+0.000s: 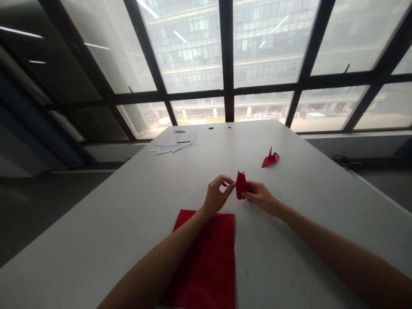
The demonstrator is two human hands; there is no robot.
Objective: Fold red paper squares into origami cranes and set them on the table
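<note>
A small piece of folded red paper [241, 185] is held up over the white table between my two hands. My left hand [218, 193] pinches a thin point on its left side between thumb and finger. With the thumb in front and the fingers behind, my right hand [260, 196] grips the right side of the same paper. Pointed tips stick up from its top. A finished red paper crane [270, 159] sits on the table beyond my right hand. Below my left forearm lies a large red sheet [212, 257], partly covered by that arm.
Several white papers [175, 140] lie at the table's far left, with a dark strip and a small pale item on them. Two small dark spots mark the far end of the white table [135, 206]. Large framed windows [193, 43] stand behind it.
</note>
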